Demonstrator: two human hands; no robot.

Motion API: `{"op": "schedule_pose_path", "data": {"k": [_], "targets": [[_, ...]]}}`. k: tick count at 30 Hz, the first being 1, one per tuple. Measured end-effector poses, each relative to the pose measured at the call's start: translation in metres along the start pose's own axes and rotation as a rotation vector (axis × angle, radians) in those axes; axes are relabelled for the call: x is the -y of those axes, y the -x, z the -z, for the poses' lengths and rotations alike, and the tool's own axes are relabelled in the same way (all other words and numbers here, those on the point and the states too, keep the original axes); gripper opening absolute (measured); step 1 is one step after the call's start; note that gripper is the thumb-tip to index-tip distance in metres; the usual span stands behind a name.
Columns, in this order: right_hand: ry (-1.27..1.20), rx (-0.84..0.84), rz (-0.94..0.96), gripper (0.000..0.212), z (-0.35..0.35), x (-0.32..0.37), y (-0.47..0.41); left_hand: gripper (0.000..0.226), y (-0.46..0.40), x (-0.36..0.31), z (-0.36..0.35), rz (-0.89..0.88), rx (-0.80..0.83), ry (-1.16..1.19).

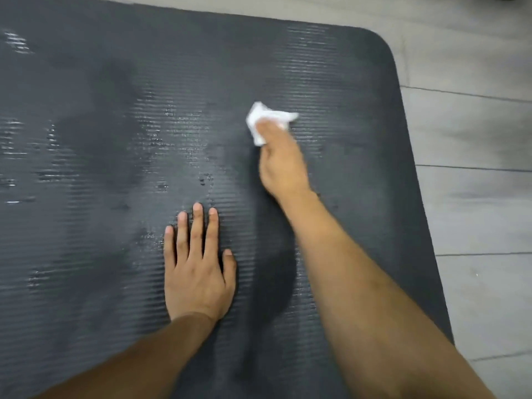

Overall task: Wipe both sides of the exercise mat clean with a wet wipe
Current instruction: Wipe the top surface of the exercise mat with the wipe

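Left hand flat, right hand clenched

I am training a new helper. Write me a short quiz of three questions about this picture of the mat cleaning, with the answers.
1. True or false: the left hand lies flat on the exercise mat with straight fingers.
2. Which hand holds the wet wipe? A) left B) right C) both
3. Fill in: the rounded corner of the mat lies on the grey ____.

Key:
1. True; it holds nothing.
2. B; the right hand presses the crumpled white wipe onto the mat, beyond the left hand.
3. Floor; shiny wet streaks show on the mat's ribbed surface.
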State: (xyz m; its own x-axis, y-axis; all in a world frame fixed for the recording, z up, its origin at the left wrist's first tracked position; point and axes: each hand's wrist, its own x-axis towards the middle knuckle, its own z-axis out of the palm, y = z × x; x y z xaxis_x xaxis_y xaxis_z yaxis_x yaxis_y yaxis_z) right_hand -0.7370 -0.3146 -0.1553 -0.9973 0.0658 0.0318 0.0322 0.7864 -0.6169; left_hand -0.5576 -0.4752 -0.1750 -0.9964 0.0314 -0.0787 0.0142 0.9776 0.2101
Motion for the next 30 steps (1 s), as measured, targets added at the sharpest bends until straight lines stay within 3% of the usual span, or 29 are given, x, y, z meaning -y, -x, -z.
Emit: {"op": "schedule_pose_path", "data": {"k": [2,4,6,9,11,13,14,16,19,21,23,25,28,30], "targets": [[0.017,0.259,0.341,0.043,-0.041,0.053,0.014,0.071,0.000,0.000,0.000,-0.008,-0.010,0.018],[0.053,0.328,0.461,0.045,-0.038,0.060,0.019,0.071,0.000,-0.001,-0.001,-0.012,-0.011,0.025],[0.101,0.242,0.292,0.046,-0.003,0.016,0.022,0.070,0.000,0.000,0.000,-0.004,-0.019,0.022],[0.336,-0.027,-0.161,0.050,0.090,-0.084,0.047,0.069,0.001,-0.002,0.000,-0.003,-0.023,0.022],[0.239,-0.204,-0.438,0.052,0.132,-0.121,0.059,0.069,0.001,-0.005,-0.001,0.009,-0.030,0.019],[0.166,-0.297,-0.575,0.044,0.120,-0.114,0.055,0.069,0.000,-0.005,-0.002,0.010,-0.043,0.014],[0.135,-0.289,-0.536,0.044,0.100,-0.100,0.053,0.069,0.000,-0.004,-0.001,0.008,-0.043,0.013],[0.032,-0.196,-0.237,0.046,0.050,-0.055,0.056,0.069,0.001,-0.004,-0.001,0.010,-0.046,0.014],[-0.029,0.161,0.255,0.044,-0.014,0.019,0.066,0.069,0.001,-0.004,-0.002,0.008,-0.080,0.013],[-0.018,0.264,0.415,0.045,-0.020,0.034,0.069,0.068,0.001,-0.003,-0.002,-0.004,-0.099,0.016],[0.024,0.215,0.461,0.044,-0.003,0.005,0.066,0.068,0.000,-0.004,0.000,-0.003,-0.086,0.009],[0.109,0.072,0.255,0.041,0.032,-0.048,0.064,0.068,0.000,-0.005,0.002,0.001,-0.072,0.008],[0.190,-0.255,-0.317,0.044,0.103,-0.123,0.077,0.068,0.000,-0.006,0.002,-0.001,-0.067,0.013],[0.226,-0.253,-0.428,0.045,0.125,-0.139,0.088,0.068,-0.001,-0.006,0.003,-0.005,-0.064,0.011]]}}
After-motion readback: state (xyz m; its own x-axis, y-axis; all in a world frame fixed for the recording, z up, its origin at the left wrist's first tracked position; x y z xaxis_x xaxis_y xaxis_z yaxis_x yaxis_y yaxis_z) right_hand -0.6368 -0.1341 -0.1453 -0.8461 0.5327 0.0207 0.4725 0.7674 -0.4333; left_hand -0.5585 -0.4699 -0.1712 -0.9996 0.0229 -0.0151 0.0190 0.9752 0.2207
